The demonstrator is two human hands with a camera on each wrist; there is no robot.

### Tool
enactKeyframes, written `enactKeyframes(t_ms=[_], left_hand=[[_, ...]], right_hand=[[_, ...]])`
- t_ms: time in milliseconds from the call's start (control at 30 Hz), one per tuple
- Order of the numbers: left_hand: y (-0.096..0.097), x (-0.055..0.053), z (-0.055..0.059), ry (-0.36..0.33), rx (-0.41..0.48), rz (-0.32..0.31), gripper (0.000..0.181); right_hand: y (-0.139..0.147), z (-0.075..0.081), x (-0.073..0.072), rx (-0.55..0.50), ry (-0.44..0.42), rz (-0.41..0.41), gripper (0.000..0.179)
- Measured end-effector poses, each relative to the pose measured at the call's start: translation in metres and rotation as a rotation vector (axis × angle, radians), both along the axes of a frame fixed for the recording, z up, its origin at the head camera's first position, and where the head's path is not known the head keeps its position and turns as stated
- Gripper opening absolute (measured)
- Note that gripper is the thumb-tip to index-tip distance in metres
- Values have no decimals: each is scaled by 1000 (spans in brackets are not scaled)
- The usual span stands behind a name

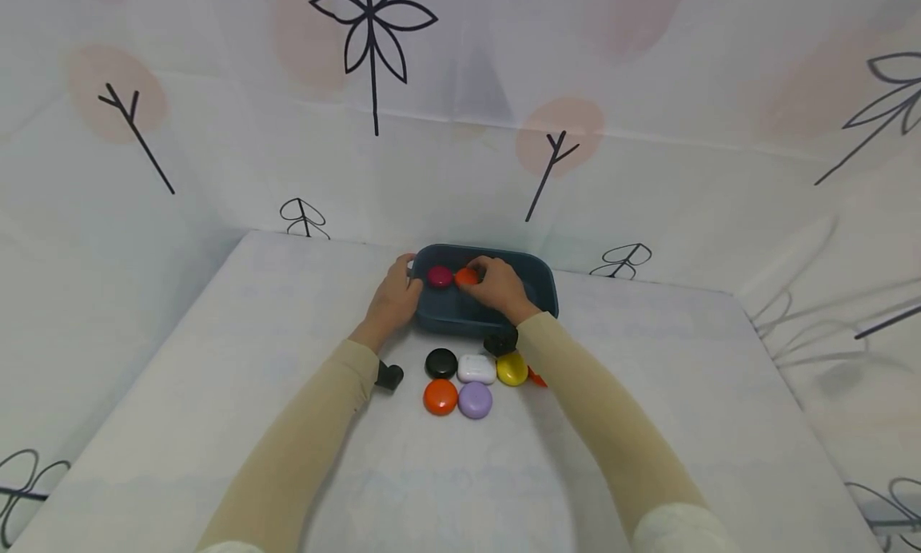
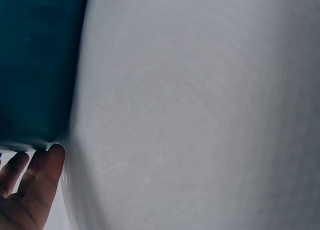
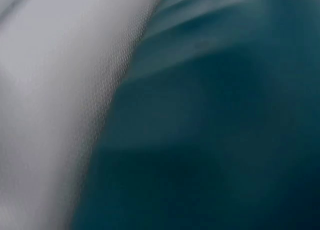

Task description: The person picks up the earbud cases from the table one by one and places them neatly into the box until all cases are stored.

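Note:
A dark teal bin [image 1: 460, 327] stands near the back of the table. My left hand [image 1: 395, 299] holds its left side, thumb at the rim. In the left wrist view, the fingertips [image 2: 56, 152] lie against the outside of the teal wall [image 2: 40, 70]. Inside the bin, my right hand [image 1: 501, 285] pinches a glossy orange round piece [image 1: 466, 276]. Just left of that piece lies a crimson round one [image 1: 440, 277]. Blurred teal bin surface [image 3: 200, 115] fills most of the right wrist view, where the right hand is hidden.
In front of the bin lie black [image 1: 441, 364], white [image 1: 476, 369], yellow [image 1: 512, 369], orange [image 1: 440, 396] and lilac [image 1: 475, 400] glossy pieces. A black piece [image 1: 500, 344] and a red-orange one [image 1: 536, 377] are partly behind the right sleeve. Another black object [image 1: 390, 376] shows beside the left sleeve.

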State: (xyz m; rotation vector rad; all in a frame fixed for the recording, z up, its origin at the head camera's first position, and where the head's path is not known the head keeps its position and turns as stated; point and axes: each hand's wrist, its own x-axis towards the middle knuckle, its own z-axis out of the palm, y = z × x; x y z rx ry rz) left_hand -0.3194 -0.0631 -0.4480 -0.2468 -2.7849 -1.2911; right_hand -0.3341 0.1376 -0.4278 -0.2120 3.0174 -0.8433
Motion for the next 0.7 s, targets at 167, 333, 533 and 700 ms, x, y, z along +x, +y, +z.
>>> enactKeyframes(t_ms=[167, 333, 533, 700], left_hand=[[0, 0, -1, -3, -2, 2, 53], [0, -1, -1, 2, -1, 4, 53], [0, 0, 0, 6, 2, 8, 53], [0, -1, 0, -4, -2, 12, 52]], right_hand=[[-1, -3, -3, 52, -12, -8, 50], [-2, -5, -5, 79, -20, -23, 51], [-2, -9, -8, 84, -11, -27, 51], [-2, -11, -10, 76, -17, -29, 50]])
